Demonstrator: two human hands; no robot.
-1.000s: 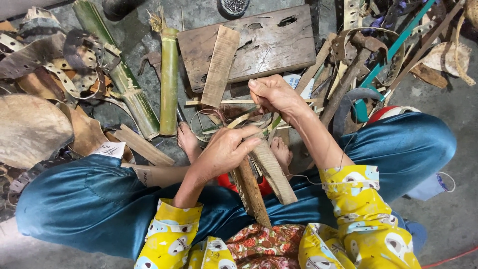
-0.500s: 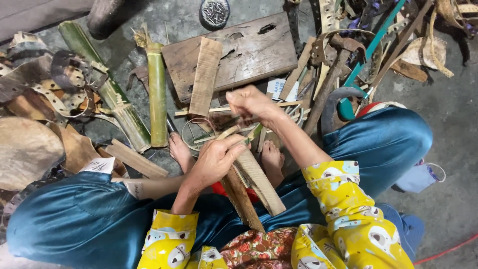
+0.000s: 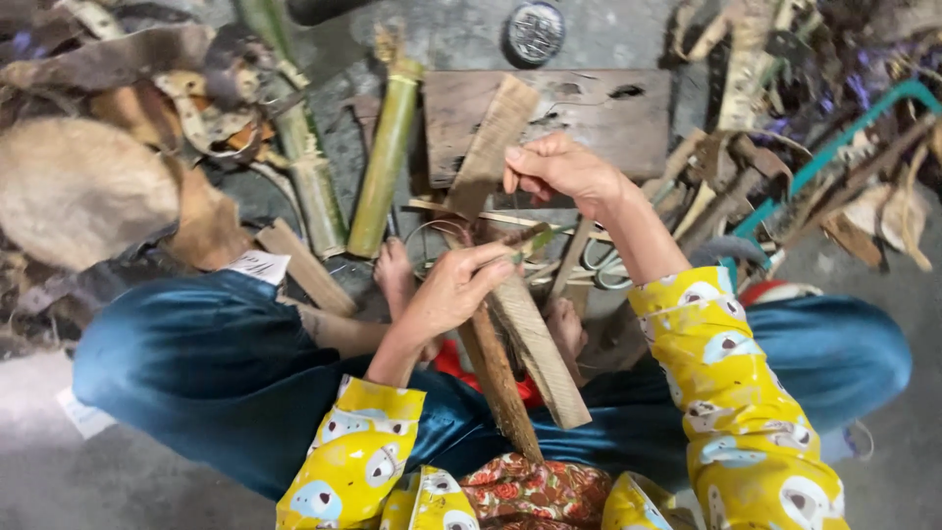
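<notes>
Wooden board (image 3: 589, 123) lies on the floor w/ split bamboo slats (image 3: 535, 353) leaning over the lap. Right hand (image 3: 561, 169) and left hand (image 3: 453, 290) both pinch shut on a thin bamboo strip (image 3: 525, 240) between them, above the feet. Strip looks light, springy, sharp-edged; prob best held near the ends.

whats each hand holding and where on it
Left hand pinches a thin bamboo strip at its near end; right hand grips its far end.

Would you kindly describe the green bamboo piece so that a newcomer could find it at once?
Start at the dark wooden board on the ground ahead of the person. Just left of it lies the bamboo piece, pointing away. It alone is a whole, round, bright green tube; its neighbours are flat brown slats.
</notes>
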